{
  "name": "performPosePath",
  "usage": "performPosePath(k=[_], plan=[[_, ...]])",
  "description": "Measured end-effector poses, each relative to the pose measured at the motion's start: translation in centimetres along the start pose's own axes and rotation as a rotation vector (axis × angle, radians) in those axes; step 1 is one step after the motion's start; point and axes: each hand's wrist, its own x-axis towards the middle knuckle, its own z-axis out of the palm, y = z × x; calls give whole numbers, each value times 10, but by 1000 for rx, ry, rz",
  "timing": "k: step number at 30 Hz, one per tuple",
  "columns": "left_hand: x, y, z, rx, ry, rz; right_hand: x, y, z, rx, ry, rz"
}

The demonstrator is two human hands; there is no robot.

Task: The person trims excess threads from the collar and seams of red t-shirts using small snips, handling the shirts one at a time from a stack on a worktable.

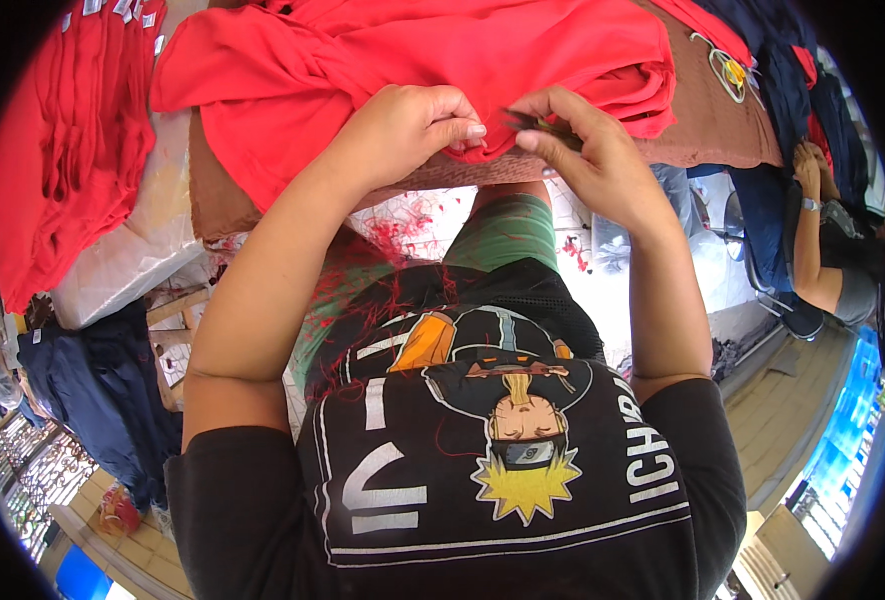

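A red garment (pixel 283 80) lies spread over the brown cloth-covered table before me, its near edge hanging over the front. My left hand (pixel 413 125) is closed at that edge, thumb and forefinger pinched together on the red cloth. Just right of it, my right hand (pixel 598 160) holds a pair of small dark thread snips (pixel 553 128), with the blades pointing left toward my left fingertips. A short gap lies between the blades and those fingertips. Whether a thread is pinched there is too small to tell.
Red garments (pixel 73 150) are stacked at the left on a plastic-wrapped surface (pixel 128 260). Dark blue garments (pixel 103 390) hang below. Red thread clippings (pixel 383 290) lie over my lap. A looped cord (pixel 731 75) rests at the table's right. Another person's arm (pixel 811 230) is at far right.
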Motion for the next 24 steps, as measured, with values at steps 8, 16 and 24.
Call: performPosePath(k=[8, 16, 24], plan=[[0, 1, -2, -66, -27, -58, 5, -7, -2, -189, -188, 69], [-3, 0, 2, -123, 33, -58, 10, -11, 1, -320, -218, 14], [-2, -1, 1, -78, 72, -46, 13, -13, 0, -313, -224, 89]])
